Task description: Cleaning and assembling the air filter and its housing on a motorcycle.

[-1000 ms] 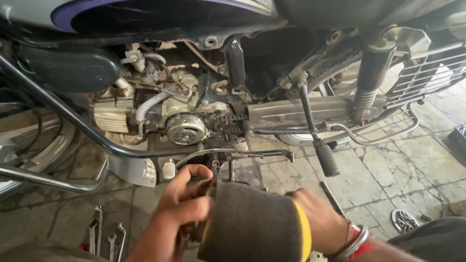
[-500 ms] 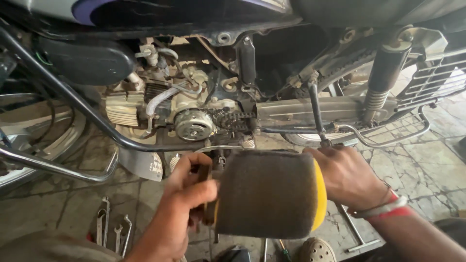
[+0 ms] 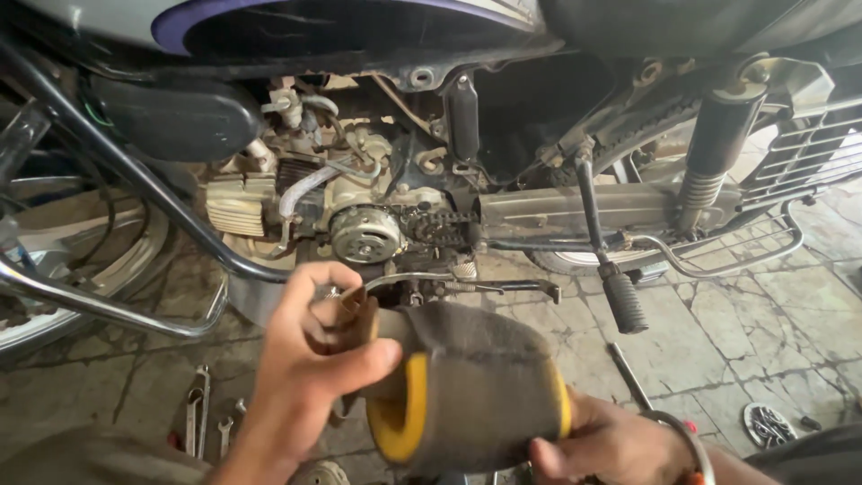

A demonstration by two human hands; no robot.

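Since a moment ago the foam air filter (image 3: pixel 476 386) has swung round — its yellow end (once turned rightward) now faces the left hand (image 3: pixel 310 350), whose thumb presses it, while the right hand (image 3: pixel 611 445) cups it from beneath, below the motorcycle engine (image 3: pixel 364 233).

Left hand (image 3: pixel 310 346): fingers curled, thumb pressed forward, forearm entering from below.
Right hand (image 3: pixel 611 445): palm up, fingers cupped, wrist low right.

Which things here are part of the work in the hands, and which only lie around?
In hand:
- foam filter with yellow ends, held by left hand and right hand
- motorcycle engine behind it

Lying about:
- spanners on floor
- round metal part on floor
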